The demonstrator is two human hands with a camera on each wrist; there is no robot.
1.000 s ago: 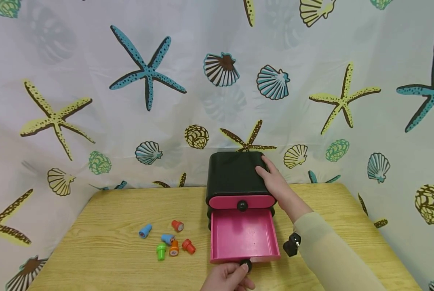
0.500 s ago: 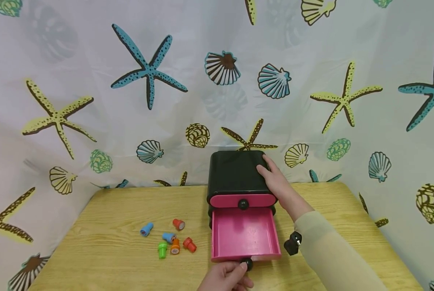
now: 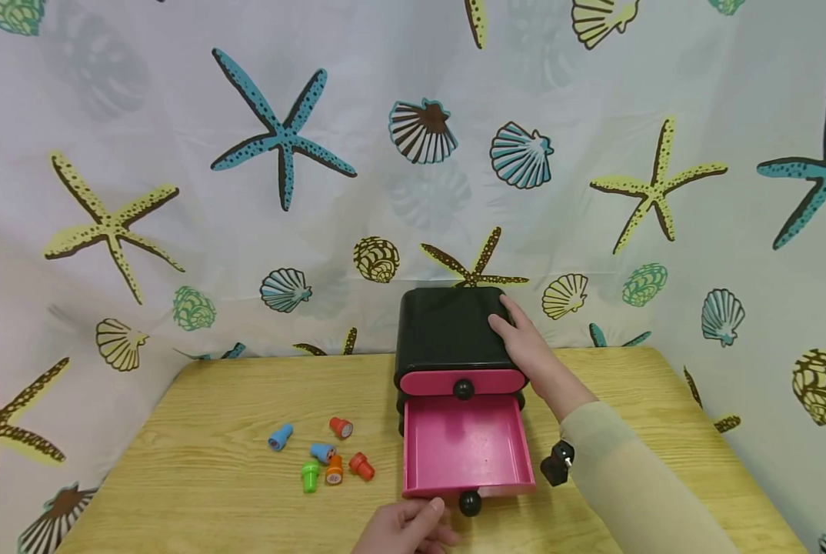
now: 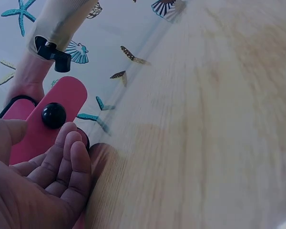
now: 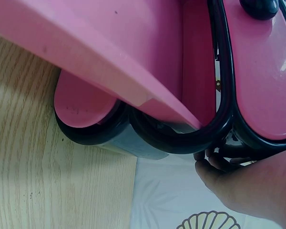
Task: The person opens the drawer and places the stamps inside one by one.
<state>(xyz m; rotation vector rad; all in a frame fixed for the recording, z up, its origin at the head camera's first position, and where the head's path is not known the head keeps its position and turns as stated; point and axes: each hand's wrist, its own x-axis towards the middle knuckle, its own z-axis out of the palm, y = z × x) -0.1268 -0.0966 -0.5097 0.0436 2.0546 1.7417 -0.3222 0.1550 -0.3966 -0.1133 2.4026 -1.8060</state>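
From the head camera, the left hand (image 3: 402, 529) hovers relaxed, holding nothing, just beside the drawer knob (image 3: 470, 503); the pulled-out pink drawer (image 3: 464, 446) lies just beyond its fingertips. The right hand (image 3: 524, 346) lies flat on the black cabinet (image 3: 447, 331); steady pressure there should stop it sliding. Small stamps (image 3: 326, 458) lie left of the left hand on the wooden table (image 3: 212, 462), with a seashell curtain (image 3: 247, 192) behind.

The left wrist camera shows loose fingers (image 4: 69, 162) close to the knob (image 4: 53, 115).

The right wrist camera shows fingertips (image 5: 207, 167) against the cabinet's side.

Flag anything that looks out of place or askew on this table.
Little stands out. The small stamps lie scattered, some tipped over, left of the black drawer box. Its middle pink drawer is pulled out and empty. Nothing looks spilled or damaged.
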